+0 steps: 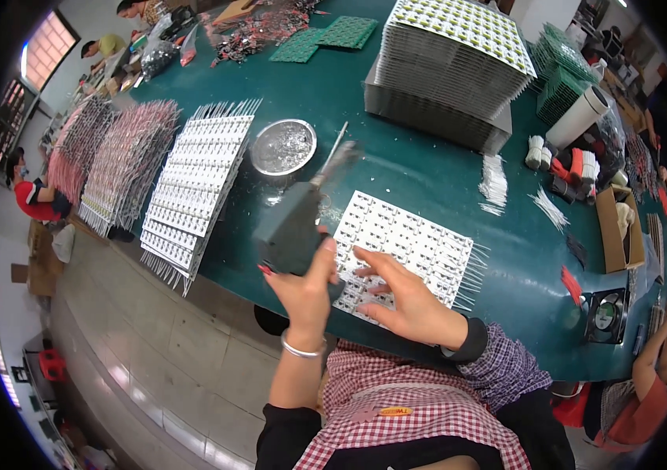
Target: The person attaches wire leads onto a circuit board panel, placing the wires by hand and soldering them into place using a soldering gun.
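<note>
Black fan (607,316) near cardboard box (609,235)

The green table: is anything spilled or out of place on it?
Slightly: pale bits lie loose on the green table, beside the white board. They look like stray scraps, since similar bits sit inside the metal bowl.

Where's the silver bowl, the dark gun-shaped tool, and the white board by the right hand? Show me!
Silver bowl (315,144): head view, on the right side of its rim.
Dark gun-shaped tool (292,223): head view, on its body.
White board (418,244): head view, on its top face.
</note>
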Available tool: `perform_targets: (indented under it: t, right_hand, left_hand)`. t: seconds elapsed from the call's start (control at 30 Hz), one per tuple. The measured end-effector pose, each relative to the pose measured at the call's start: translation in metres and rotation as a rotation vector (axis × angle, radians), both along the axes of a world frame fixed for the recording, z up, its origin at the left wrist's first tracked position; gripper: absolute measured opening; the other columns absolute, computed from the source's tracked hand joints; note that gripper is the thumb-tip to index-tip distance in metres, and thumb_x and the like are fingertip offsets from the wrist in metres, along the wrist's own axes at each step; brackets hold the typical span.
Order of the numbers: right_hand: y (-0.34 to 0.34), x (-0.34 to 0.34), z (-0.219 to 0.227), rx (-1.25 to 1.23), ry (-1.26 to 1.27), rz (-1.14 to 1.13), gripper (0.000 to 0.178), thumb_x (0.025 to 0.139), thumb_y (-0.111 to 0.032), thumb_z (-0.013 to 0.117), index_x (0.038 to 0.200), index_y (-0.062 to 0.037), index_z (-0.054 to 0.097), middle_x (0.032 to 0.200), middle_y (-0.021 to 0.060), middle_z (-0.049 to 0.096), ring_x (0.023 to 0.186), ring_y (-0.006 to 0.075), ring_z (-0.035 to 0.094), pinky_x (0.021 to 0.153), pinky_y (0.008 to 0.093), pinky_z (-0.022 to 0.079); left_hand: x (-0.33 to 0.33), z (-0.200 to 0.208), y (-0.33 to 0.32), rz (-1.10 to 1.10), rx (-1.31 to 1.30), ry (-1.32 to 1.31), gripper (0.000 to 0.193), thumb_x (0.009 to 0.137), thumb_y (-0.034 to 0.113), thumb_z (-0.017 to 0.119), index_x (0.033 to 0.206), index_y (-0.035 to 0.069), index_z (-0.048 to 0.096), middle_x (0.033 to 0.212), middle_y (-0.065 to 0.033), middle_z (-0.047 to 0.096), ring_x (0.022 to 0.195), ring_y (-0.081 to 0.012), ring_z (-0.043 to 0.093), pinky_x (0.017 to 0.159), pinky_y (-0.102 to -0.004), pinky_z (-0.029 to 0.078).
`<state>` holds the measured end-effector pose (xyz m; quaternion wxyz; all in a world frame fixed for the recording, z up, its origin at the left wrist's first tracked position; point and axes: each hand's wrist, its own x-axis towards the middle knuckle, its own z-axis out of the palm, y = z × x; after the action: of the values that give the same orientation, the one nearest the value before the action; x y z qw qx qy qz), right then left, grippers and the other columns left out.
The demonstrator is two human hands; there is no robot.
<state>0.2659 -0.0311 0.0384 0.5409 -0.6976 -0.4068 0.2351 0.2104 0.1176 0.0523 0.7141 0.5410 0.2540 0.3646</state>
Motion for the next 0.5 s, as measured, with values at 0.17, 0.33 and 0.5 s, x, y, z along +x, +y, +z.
perform_targets:
  t: [0.17, 0.33, 0.5]
  right_hand:
    - [-0.029, -0.011, -0.003, 0.044, 0.375, 0.052, 0.047, 0.087, -0.004, 0.07, 0.128, 0.0015, 0.047, 0.113, 0.0109, 0.06, 0.1, 0.0147, 0.06, 0.079, 0.0325, 0.054]
    - [-0.047, -0.019, -0.022, 0.17, 0.467, -0.008, 0.039, 0.087, -0.004, 0.069, 0.122, 0.0054, 0.054, 0.104, 0.0144, 0.065, 0.095, 0.0158, 0.061, 0.08, 0.032, 0.052]
    - [-0.066, -0.014, -0.033, 0.2, 0.466, -0.106, 0.041, 0.085, -0.01, 0.07, 0.121, 0.0031, 0.056, 0.099, 0.0193, 0.065, 0.089, 0.026, 0.065, 0.079, 0.0353, 0.05]
  left_hand:
    - [0.001, 0.016, -0.051, -0.256, -0.1, -0.047, 0.022, 0.084, -0.003, 0.069, 0.105, -0.007, 0.063, 0.073, -0.0045, 0.062, 0.055, -0.0088, 0.055, 0.051, -0.0217, 0.043]
    - [-0.024, 0.005, -0.056, -0.494, 0.052, 0.166, 0.04, 0.083, -0.003, 0.068, 0.122, -0.007, 0.056, 0.113, -0.0103, 0.063, 0.098, -0.0175, 0.062, 0.088, -0.0303, 0.05]
    - [-0.075, 0.002, -0.014, -0.732, 0.137, 0.351, 0.027, 0.082, -0.001, 0.069, 0.108, -0.011, 0.065, 0.1, -0.0184, 0.069, 0.09, -0.0243, 0.07, 0.08, -0.0371, 0.059]
